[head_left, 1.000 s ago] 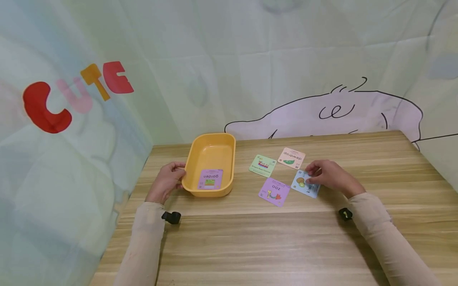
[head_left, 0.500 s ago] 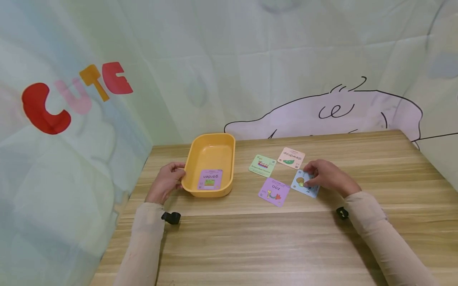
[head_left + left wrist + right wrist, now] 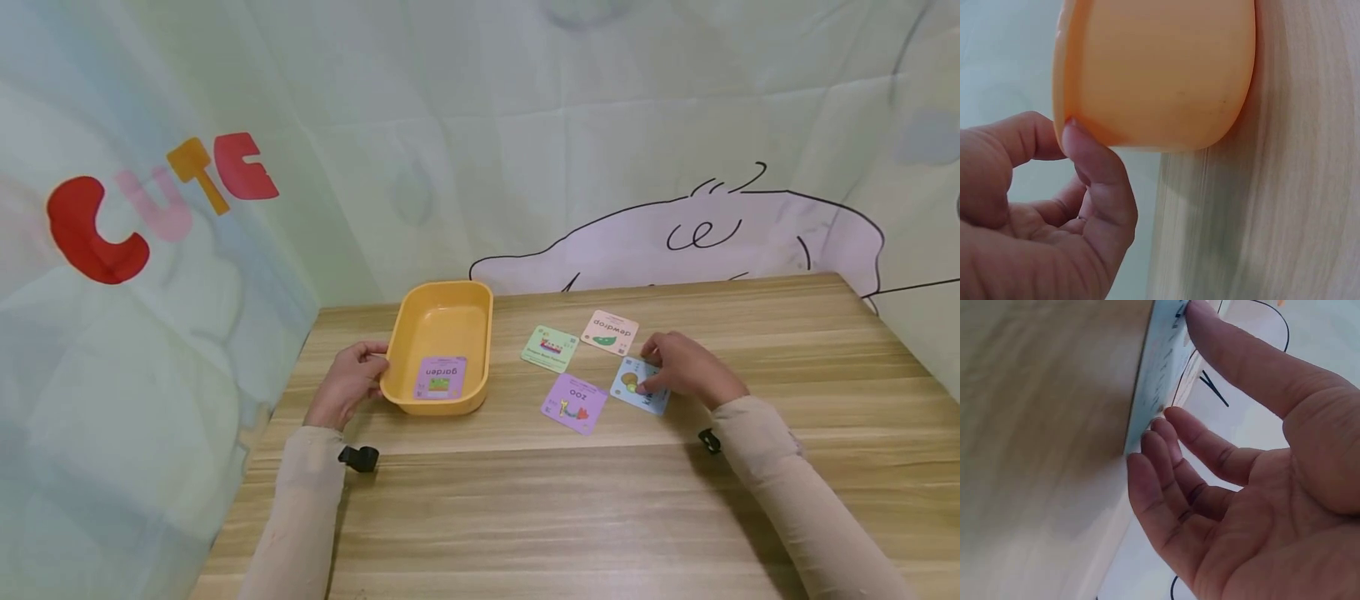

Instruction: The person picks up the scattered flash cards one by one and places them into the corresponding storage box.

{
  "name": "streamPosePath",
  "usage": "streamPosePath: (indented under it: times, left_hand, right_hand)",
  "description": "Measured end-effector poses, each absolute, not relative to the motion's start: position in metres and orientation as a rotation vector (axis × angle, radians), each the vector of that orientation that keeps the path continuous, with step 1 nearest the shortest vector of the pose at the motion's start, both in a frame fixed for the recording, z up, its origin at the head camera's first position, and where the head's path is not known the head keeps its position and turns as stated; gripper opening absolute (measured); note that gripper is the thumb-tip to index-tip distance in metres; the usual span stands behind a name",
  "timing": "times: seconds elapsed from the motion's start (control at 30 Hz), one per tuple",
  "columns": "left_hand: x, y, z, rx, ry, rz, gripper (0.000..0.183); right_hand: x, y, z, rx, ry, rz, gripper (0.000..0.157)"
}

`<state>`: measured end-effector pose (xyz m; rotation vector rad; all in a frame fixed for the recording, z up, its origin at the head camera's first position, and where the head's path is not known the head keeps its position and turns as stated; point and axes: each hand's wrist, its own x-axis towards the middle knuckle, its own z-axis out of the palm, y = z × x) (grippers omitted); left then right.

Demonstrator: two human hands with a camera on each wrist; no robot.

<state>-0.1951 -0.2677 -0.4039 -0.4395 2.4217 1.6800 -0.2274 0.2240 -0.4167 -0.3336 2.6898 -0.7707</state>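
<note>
My left hand pinches the near left rim of a yellow tray between thumb and fingers, as the left wrist view shows. A purple "garden" card lies inside it. Over the blue kiwi card at the right is my right hand, partly covering its print. In the right wrist view its thumb touches the card's face, while the loosely bent fingertips sit right at its edge. The card lies flat, with no pinch showing.
Left of the kiwi card lie a purple "zoo" card and a green dragon boat card. Behind it is a pink "dewdrop" card. The wooden table ends at a printed curtain at the back and left.
My right hand and forearm have shifted slightly left, and the thumb has moved farther across the kiwi card. The left hand and the tray have stayed put.
</note>
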Motion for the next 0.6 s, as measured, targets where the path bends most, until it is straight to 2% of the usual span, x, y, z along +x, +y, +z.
streamPosePath:
  times: [0.6]
  left_hand:
    - [-0.1956, -0.2675, -0.4037, -0.439, 2.413, 1.685, 0.04]
  right_hand:
    - [-0.2348, 0.2188, -0.4129, -0.329, 2.672, -0.629, 0.049]
